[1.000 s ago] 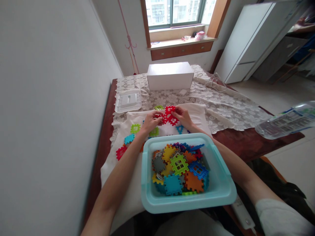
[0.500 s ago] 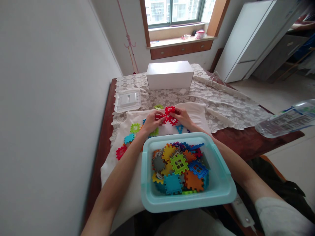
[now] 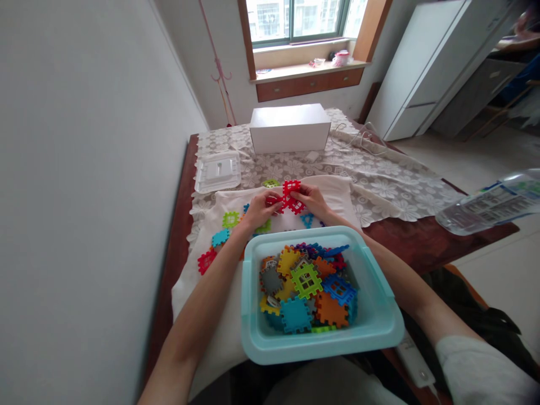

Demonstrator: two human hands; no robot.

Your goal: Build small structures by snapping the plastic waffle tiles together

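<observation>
Over the white cloth, my left hand is closed on a red notched plastic building tile. My right hand pinches red window-patterned tiles, which touch or nearly touch the left hand's tile; whether they are joined I cannot tell. Around my hands lie loose tiles: a green one, a light blue one, a red one and a blue triangle. Nearer to me stands a pale teal bin holding many mixed tiles, with a green window tile on top.
A white box stands at the back of the lace-covered table. A clear plastic lid or tray lies at the left. On the right is a tilted clear bottle. A wall runs along the left side.
Both hands keep almost the same pose around the red tiles. The whole view has shifted very slightly; nothing has visibly been picked up or released.
</observation>
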